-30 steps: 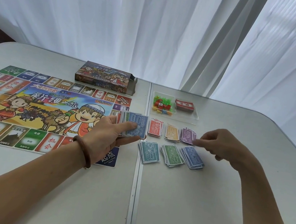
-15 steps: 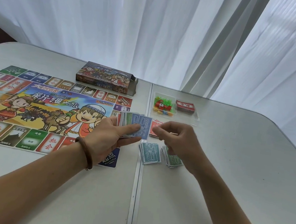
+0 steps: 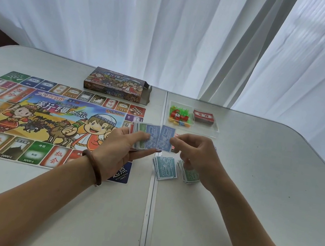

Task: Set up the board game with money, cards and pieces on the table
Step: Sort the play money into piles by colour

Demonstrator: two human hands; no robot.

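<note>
My left hand (image 3: 121, 148) grips a fanned stack of play money (image 3: 145, 136) above the board's right edge. My right hand (image 3: 194, 151) pinches a single blue 2000 note (image 3: 165, 138) just right of that stack. The colourful game board (image 3: 48, 118) lies flat on the left half of the table. Two sorted money piles lie on the table below my hands: a teal pile (image 3: 165, 168) and a green pile (image 3: 190, 175). My right hand hides other piles behind it.
The game box (image 3: 118, 84) stands behind the board. A clear tray (image 3: 213, 130) at the back holds several small plastic pieces (image 3: 179, 116) and a red card deck (image 3: 203, 117). A seam (image 3: 148, 215) splits the white table. Curtains hang behind.
My right hand came back left from the purple pile to the stack in my left hand and now pinches a blue 2000 note drawn off it.
</note>
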